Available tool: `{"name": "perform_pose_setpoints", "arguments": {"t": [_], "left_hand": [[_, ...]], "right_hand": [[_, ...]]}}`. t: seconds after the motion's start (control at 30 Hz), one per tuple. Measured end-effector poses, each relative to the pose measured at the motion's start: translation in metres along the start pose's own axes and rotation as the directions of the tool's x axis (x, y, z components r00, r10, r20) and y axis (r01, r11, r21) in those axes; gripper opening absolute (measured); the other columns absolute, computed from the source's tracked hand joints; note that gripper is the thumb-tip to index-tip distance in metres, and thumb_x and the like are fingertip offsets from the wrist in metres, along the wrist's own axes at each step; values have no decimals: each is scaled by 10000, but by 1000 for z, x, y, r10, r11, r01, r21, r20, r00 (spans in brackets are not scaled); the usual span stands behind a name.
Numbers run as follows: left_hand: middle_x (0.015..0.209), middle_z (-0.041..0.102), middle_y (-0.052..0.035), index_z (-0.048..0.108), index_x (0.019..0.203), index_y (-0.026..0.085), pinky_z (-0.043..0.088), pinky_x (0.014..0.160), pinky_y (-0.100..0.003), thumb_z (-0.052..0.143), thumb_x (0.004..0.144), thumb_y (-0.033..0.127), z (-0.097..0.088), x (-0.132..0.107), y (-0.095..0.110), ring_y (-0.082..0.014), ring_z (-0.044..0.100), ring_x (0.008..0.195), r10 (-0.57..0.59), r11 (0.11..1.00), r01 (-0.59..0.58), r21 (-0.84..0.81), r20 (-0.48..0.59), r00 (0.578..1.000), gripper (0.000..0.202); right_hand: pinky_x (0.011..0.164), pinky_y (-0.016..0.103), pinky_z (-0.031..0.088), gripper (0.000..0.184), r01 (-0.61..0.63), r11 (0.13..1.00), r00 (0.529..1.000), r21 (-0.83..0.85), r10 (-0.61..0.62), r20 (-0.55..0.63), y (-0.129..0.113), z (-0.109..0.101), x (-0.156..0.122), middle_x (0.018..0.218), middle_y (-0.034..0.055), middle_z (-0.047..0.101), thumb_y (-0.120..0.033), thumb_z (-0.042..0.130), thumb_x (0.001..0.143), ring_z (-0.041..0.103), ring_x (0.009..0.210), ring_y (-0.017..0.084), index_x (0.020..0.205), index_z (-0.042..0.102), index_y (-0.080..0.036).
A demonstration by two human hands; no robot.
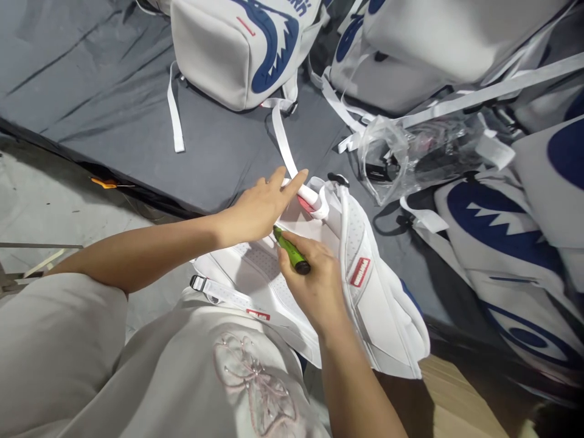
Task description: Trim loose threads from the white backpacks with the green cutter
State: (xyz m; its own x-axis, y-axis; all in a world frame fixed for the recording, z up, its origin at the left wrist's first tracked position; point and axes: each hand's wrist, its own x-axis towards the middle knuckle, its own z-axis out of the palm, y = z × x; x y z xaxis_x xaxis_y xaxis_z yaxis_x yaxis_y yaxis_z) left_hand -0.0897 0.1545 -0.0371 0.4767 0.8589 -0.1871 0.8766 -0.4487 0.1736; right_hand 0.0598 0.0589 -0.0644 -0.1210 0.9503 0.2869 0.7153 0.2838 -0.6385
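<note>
A white backpack [378, 304] with mesh padding and a red label lies face down across my lap. My left hand [260, 207] rests on its top, fingers stretched toward the white top handle [314, 198], touching it. My right hand [310, 280] is closed round a green lighter-like tool [292, 250] with a black end, held just over the mesh back panel. A white strap [283, 137] runs from the handle area up to another bag.
A white backpack with a blue shark-mouth print [237, 48] stands on the dark grey cloth [91, 79] ahead. More such bags [511, 225] pile at the right, with a clear plastic bag [410, 152] among them. Bare floor [55, 194] lies at left.
</note>
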Motion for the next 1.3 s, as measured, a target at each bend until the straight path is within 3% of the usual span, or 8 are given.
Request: {"name": "perform_pose_setpoints", "arguments": {"t": [0.4,0.53,0.67,0.97,1.1,1.3], "left_hand": [[1628,176,-186,15,1601,243,528,903,-399,563,812,-1,2,0,2,-338,521,1237,-27,1000,27,4,-12,1000,991],[1633,169,-187,16,1599,254,526,901,-393,559,810,-9,2,0,2,-337,517,1252,-35,999,35,6,0,999,993],[1634,180,-180,22,1598,249,523,912,-392,557,824,6,1,-1,1,-334,515,1267,-28,1000,28,-4,-4,1000,972],[1635,193,-196,47,1597,225,535,906,-402,574,822,20,2,-2,1,-341,520,1265,-14,1000,14,-7,-25,1000,960],[1636,192,-198,48,1595,227,532,911,-401,573,832,30,3,-1,0,-333,523,1266,-10,1000,9,-17,-29,1000,946],[1630,201,-200,49,1592,243,532,914,-408,587,833,31,4,-2,0,-355,513,1289,-16,1000,16,-15,-37,999,954]], "right_hand": [[879,451,518,238,-52,997,998,-54,53,18,-2,0,4,969,72,788,-229,597,884,720,880,260,1082,726,-210],[866,398,532,246,-43,999,997,24,42,71,-3,1,5,1003,66,789,-237,608,890,726,907,239,1109,717,-212],[857,419,521,237,-45,997,998,-61,48,49,-2,-1,5,916,67,789,-231,607,888,723,833,245,1092,721,-200],[875,412,532,246,-72,996,994,-46,75,80,-5,-5,5,968,63,792,-247,576,898,724,857,236,1093,720,-205],[851,406,537,230,-109,992,990,-60,113,80,-5,-6,7,866,48,789,-248,569,890,719,785,230,1052,729,-216],[958,445,514,236,-98,995,993,34,95,70,-5,-1,6,1029,63,792,-246,592,893,731,915,241,1089,719,-216]]}}
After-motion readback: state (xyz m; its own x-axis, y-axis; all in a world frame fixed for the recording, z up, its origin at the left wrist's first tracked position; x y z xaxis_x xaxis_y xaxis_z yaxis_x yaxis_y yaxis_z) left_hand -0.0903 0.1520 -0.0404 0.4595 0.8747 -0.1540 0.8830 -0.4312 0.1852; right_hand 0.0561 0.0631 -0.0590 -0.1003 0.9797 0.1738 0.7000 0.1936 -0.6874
